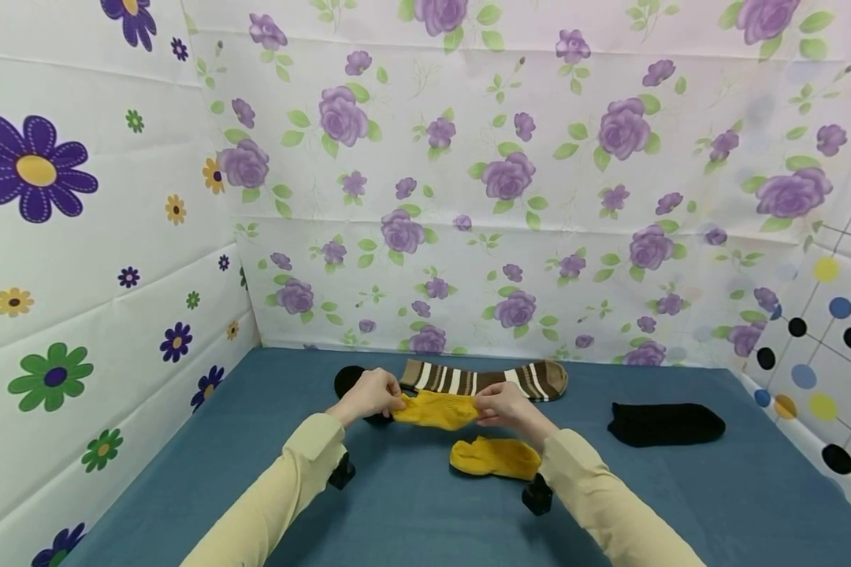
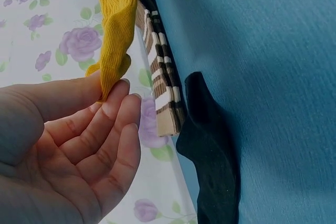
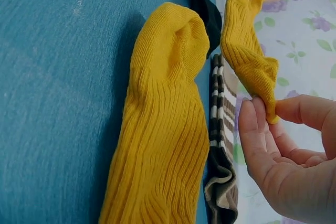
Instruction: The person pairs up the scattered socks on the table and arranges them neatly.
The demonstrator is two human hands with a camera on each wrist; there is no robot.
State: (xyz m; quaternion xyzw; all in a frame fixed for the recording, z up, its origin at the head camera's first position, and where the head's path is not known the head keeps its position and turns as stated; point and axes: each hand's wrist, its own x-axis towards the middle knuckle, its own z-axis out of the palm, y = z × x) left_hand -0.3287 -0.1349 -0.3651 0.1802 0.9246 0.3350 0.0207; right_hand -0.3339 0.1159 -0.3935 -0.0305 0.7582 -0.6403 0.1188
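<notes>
Between my two hands a ribbed yellow sock is stretched out sideways above the table. My left hand pinches one end of it between thumb and fingertips. The other end is pinched by my right hand; in the right wrist view the sock hangs from those fingertips. A second yellow sock lies on the blue cloth, nearer and just below my right hand. Behind the held sock lie brown, white and tan striped socks. A black sock lies beside my left hand, partly hidden by it.
Another black sock lies flat at the right of the blue tablecloth. A flowered sheet hangs behind the table. Patterned sheets also stand at the left and right sides.
</notes>
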